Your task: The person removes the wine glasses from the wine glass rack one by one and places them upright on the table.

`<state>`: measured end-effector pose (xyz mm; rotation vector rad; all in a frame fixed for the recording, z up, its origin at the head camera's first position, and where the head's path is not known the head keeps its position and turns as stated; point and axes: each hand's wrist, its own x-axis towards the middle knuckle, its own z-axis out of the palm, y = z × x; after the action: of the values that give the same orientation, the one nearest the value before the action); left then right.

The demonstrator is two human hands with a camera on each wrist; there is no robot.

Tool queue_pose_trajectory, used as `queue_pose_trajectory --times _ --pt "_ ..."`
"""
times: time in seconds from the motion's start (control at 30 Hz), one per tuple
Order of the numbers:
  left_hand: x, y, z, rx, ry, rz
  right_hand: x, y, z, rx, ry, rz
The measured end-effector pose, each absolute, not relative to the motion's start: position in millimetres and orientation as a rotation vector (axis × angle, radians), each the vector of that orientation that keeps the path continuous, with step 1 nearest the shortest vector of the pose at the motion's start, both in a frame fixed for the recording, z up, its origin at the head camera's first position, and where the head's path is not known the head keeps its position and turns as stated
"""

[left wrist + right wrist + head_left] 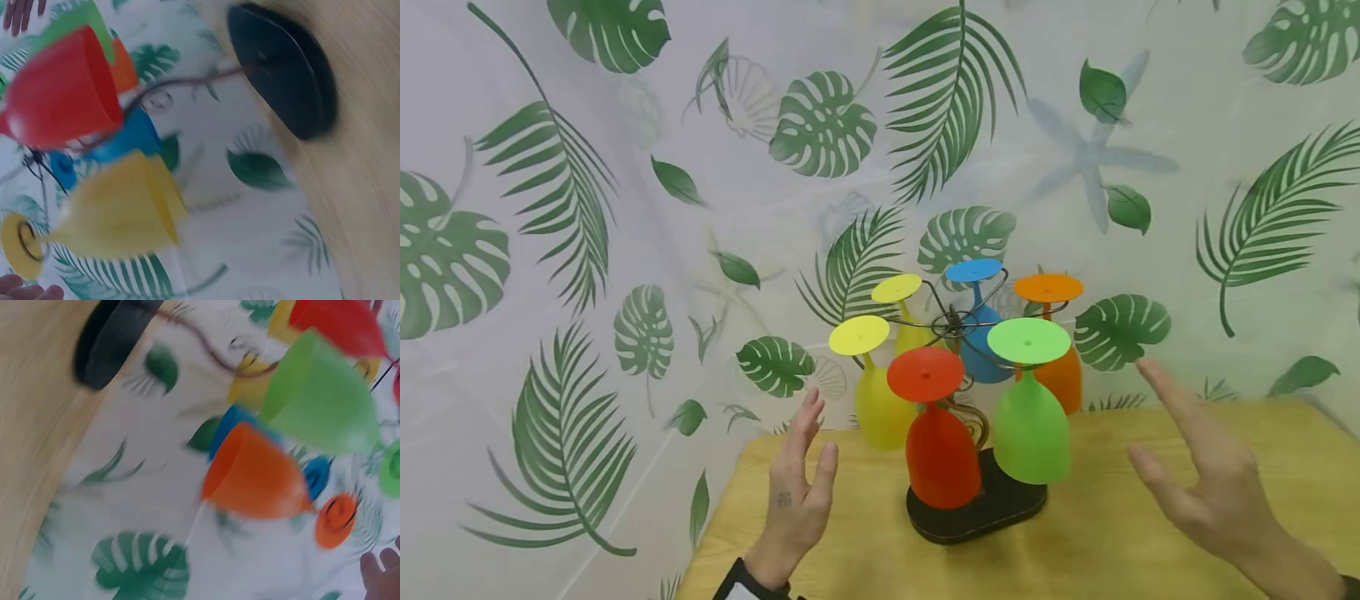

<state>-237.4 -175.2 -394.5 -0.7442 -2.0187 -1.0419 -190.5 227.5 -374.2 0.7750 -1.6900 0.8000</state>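
Note:
A metal wine glass rack (953,323) on a black base (977,510) carries several plastic goblets, hung upside down by their feet. The red goblet (943,454) and light green goblet (1032,429) face me. Two yellow goblets hang at the left, the nearer yellow goblet (119,209) large in the left wrist view. Behind are a blue goblet (987,346) and an orange goblet (253,475). My left hand (797,492) is raised beside the rack's left, fingers extended, holding nothing. Apart from the rack on its right, my right hand (1213,479) is likewise raised and holds nothing.
The rack stands on a light wooden table (850,558). Close behind and to the left hangs a white sheet (647,100) printed with green leaves, shells and starfish.

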Motion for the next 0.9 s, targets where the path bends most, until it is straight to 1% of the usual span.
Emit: queue_pose_trajectory --times 0.1,0.2,0.37,0.47,0.6,0.9 --pt "-225.7 -160.3 -391.5 -0.801 -2.000 -1.108 -179.6 192.1 -362.4 0.901 -1.562 0.884" --pt "-219.5 -147.1 -392.2 -0.833 -2.003 -1.190 -176.3 166.9 -360.8 1.044 -1.510 1.008" --pt "-218.9 -127.8 -400.6 -0.856 -1.998 -1.312 -180.6 136.4 -379.2 1.227 -1.476 1.235" --pt "-221.5 -117.6 -404.3 -0.863 -1.996 -1.373 -186.8 122.9 -396.1 1.238 -1.491 1.351" --pt "-225.0 -107.1 -406.3 -0.868 -2.011 -1.438 -195.5 109.9 -410.9 1.146 -1.583 1.451" --pt "-225.8 -101.9 -418.3 -0.929 -2.015 -1.443 -197.1 87.8 -423.7 0.747 -1.861 1.436"
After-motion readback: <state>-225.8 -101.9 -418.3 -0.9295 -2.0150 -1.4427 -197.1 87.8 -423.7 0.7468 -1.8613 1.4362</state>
